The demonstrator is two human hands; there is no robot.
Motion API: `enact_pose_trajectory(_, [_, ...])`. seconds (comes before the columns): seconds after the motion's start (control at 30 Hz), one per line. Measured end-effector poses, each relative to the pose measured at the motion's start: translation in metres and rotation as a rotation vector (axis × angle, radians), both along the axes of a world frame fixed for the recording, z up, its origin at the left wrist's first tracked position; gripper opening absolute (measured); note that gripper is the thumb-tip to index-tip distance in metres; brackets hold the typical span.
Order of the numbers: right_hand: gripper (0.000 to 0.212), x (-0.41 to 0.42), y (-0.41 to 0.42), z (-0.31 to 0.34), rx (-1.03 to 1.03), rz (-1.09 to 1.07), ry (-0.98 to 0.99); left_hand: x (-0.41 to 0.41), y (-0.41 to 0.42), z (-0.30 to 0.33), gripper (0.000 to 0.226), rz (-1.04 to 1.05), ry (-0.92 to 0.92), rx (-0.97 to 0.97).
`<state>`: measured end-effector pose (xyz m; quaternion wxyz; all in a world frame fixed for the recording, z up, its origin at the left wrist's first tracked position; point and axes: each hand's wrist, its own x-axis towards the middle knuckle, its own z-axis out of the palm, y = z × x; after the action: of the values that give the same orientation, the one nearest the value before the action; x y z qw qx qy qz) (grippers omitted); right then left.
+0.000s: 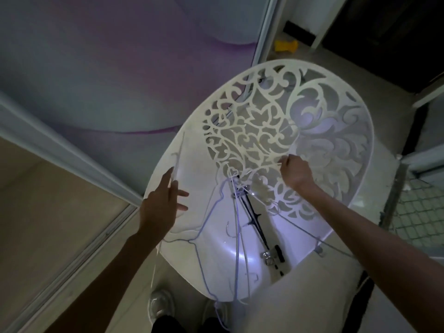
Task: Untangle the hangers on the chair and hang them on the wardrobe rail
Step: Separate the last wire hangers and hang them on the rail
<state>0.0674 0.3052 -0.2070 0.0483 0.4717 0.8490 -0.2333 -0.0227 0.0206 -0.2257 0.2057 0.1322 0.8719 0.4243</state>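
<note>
White plastic chair, cut-out scroll back: seat held tangled wire hangers and 1 black clip hanger. Left hand, fingers spread straight, touched a pale hanger at the seat edge. Right hand, fingers curled, pinched a white hanger wire.

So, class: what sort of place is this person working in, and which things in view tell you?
Probably a bedroom at home, dimly lit: a white fretwork chair heaped with tangled wire hangers, beside what looks like a sliding wardrobe door, with a tiled floor.
</note>
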Motion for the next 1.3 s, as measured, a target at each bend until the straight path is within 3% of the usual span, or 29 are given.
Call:
enact_pose_trajectory(0.27, [0.040,0.014,-0.010,0.014,0.213,-0.101,0.287,0.006,0.000,0.002,0.038,0.083,-0.079,0.070])
enact_pose_trajectory(0.53, [0.039,0.049,-0.019,0.038,-0.017,-0.194,0.560,0.003,0.014,0.005,0.038,0.128,-0.321,0.226])
enact_pose_trajectory(0.73, [0.037,0.072,-0.009,0.084,-0.113,-0.175,0.576,-0.004,0.022,0.056,0.036,0.184,-0.509,0.249])
enact_pose_trajectory(0.87, [0.036,0.077,-0.007,0.121,-0.125,-0.101,0.559,-0.002,0.020,0.096,0.021,0.229,-0.633,0.247])
enact_pose_trajectory(1.13, [0.031,0.086,-0.021,0.196,-0.180,0.075,0.516,0.007,-0.006,0.160,0.014,0.280,-0.734,0.258])
enact_pose_trajectory(1.3, [0.035,0.077,-0.012,0.236,-0.292,-0.141,0.552,0.014,-0.025,0.180,0.019,0.297,-0.758,0.275])
